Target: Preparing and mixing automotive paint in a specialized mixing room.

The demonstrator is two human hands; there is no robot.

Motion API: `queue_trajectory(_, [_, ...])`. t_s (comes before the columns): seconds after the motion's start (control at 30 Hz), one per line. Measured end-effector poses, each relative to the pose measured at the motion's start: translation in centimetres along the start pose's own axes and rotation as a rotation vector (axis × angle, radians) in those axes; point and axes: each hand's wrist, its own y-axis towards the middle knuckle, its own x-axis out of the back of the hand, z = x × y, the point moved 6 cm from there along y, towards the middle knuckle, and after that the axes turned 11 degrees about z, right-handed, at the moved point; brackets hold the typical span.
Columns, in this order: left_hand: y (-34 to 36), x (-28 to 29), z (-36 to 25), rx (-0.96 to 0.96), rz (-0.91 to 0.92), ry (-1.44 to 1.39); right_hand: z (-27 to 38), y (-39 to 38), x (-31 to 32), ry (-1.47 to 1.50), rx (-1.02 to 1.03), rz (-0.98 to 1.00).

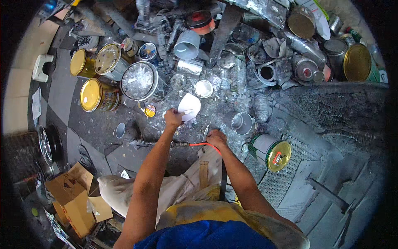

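Observation:
My left hand (173, 118) pinches the lower left edge of a white piece of paper or thin card (190, 104), which has rounded edges. Just to its right, my right hand (216, 138) is closed around a small tool with a pointed metal blade (206, 132); its handle is hidden in the fingers. An orange hose (212, 145) passes beneath my right wrist. A small yellow can (150, 111) stands left of my left hand. Beyond the paper sits a round white-topped can (203, 89). Right of my right hand is an open grey metal can (242, 123).
Yellow-lidded cans (91, 95) and a large spattered lid (139, 81) stand left. A green-and-white can (270, 152) lies near perforated metal (278, 174) at right. Paint cans and dusty bottles crowd the back. An open cardboard box (76, 193) and a wheel rim (46, 145) sit lower left.

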Motion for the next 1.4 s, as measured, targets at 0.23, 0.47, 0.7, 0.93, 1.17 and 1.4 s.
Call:
queue_trajectory(0.23, [-1.1, 2.2, -1.4, 0.155, 0.176, -0.344, 2.1, -4.9, 2.8, 0.133, 0.1, -0.222])
queue_trajectory(0.47, [-2.7, 3.6, -3.3, 0.035, 0.233, -0.108, 3.4, -4.1, 2.5, 0.245, 0.285, -0.36])
queue_trajectory(0.7, [-3.7, 0.9, -2.9, 0.097, 0.217, -0.121, 3.4, -2.8, 2.4, 0.565, 0.349, -0.462])
queue_trajectory(0.93, [-1.9, 0.3, -1.4, 0.053, 0.269, -0.237, 9.2, -0.5, 3.1, 0.731, 0.555, -0.333])
queue_trajectory(1.17, [-1.4, 0.6, -1.6, 0.039, 0.283, -0.128, 11.3, -0.3, 3.9, 0.532, 0.583, -0.555])
queue_trajectory(1.4, [-0.5, -0.4, -6.0, -0.137, 0.277, -0.032, 10.6, 1.1, 5.3, 0.447, 0.635, -0.534])
